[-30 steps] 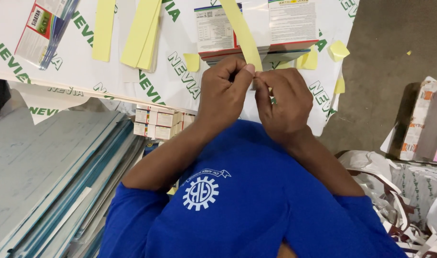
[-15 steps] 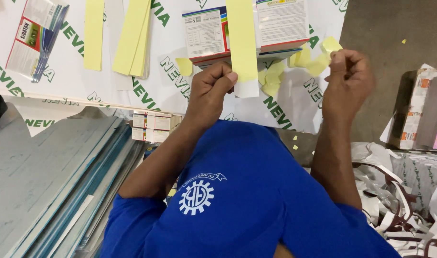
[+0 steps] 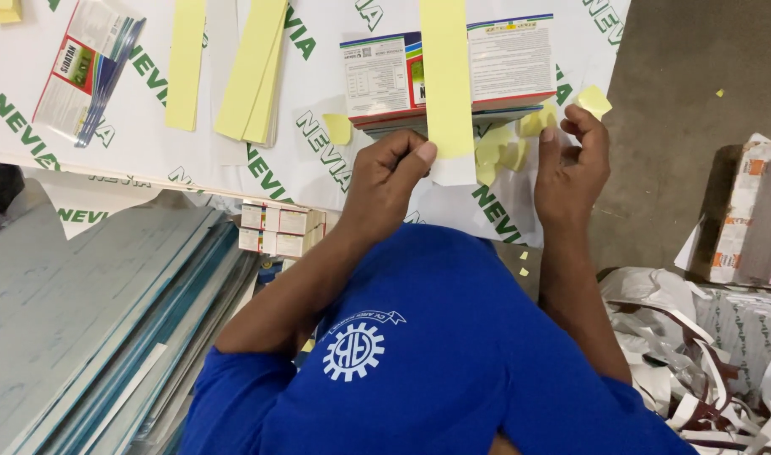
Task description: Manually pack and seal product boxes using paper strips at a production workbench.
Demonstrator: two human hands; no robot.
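My left hand (image 3: 387,175) pinches the lower end of a long yellow paper strip (image 3: 446,76) that runs up over a stack of flat printed cartons (image 3: 503,72). A white end of the strip shows below my thumb. My right hand (image 3: 571,164) hovers just right of it, fingers curled, a small yellow scrap (image 3: 594,101) at its fingertips. Several small yellow peeled scraps (image 3: 499,152) lie on the white printed sheet (image 3: 318,160) between both hands. My blue shirt fills the lower middle.
More yellow strips (image 3: 252,72) and a single one (image 3: 186,63) lie at the upper left, beside a bundle of printed cartons (image 3: 86,67). Grey-blue boards (image 3: 82,320) are stacked at the left. Paper waste (image 3: 697,371) and boxes (image 3: 744,219) sit at the right on the floor.
My hands were together at the strip's end, then my right hand pulled away to the right. Now it has come back down beside the scraps, and my left hand still holds the strip.
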